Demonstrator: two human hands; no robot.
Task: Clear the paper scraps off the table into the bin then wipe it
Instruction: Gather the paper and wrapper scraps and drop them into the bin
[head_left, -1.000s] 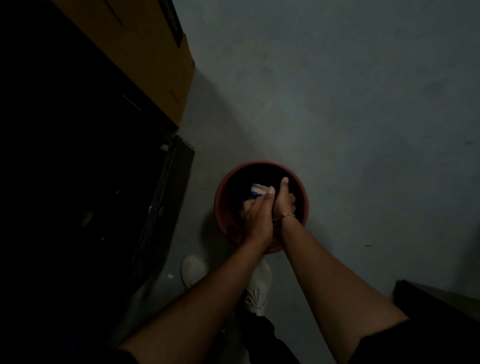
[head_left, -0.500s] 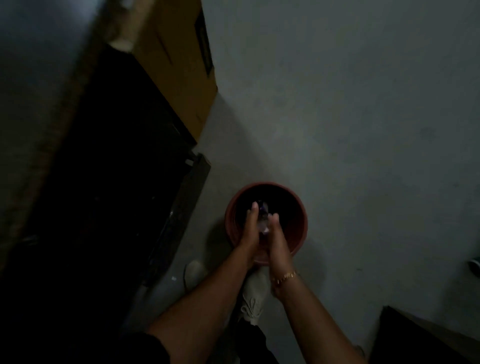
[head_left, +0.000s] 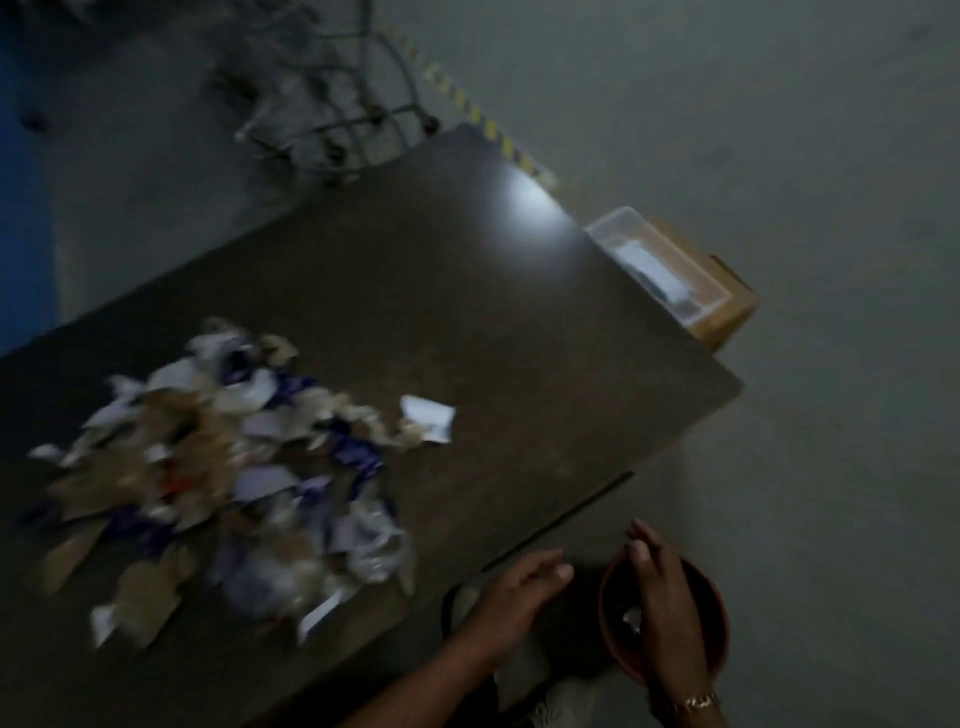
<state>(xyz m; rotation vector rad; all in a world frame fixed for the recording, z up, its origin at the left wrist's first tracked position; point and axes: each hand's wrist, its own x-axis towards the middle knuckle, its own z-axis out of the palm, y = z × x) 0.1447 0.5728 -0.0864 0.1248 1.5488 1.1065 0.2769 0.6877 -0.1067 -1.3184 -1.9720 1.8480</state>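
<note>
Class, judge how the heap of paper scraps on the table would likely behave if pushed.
The paper scraps look thin and crumpled, so probably light and floppy. The heap is loose and sprawling, so a push would likely scatter pieces rather than move it whole.

Dark brown table (head_left: 467, 312), white, tan and blue paper scraps (head_left: 223, 467), reddish-brown bin (head_left: 719, 608), yellow-black striped tape (head_left: 467, 106)

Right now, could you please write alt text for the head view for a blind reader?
A pile of torn paper scraps covers the left of a dark table. Beside its near edge, the person's open left hand hovers and the open right hand reaches over a red bin on the floor.
</note>
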